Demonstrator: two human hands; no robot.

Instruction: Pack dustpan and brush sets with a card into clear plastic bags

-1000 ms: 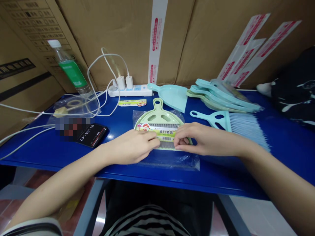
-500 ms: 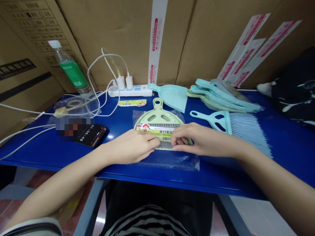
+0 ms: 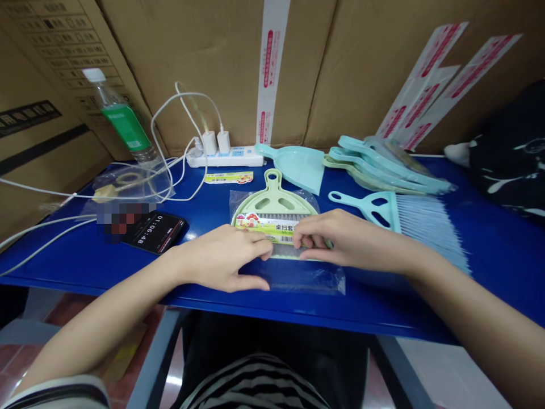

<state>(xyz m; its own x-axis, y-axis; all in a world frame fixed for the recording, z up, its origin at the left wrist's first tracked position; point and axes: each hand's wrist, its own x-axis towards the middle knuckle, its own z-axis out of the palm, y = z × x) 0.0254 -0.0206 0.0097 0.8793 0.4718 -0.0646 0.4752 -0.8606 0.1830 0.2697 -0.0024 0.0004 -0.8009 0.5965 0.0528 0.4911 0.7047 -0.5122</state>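
The left hand [image 3: 222,254] has just spread open, suggesting its hold has eased; the right hand [image 3: 340,239] curls at the label card [image 3: 270,228], pinch unclear; the green dustpan-and-brush set [image 3: 273,203] lies flat between them, clear plastic [image 3: 309,278] showing around it.

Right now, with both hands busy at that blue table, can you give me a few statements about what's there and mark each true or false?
1. Clear plastic shows around the green dustpan-and-brush set. True.
2. The left hand is gripping the phone. False: it is at the green dustpan-and-brush set, and its thumb is spread from its fingers.
3. The right hand has curled fingers. True.
4. The loose blue brush has its bristles to the left of its handle. False: they are to the right.
5. Nothing is plugged into the white power strip. False: white chargers are plugged in.
6. The bottle has a green label. True.
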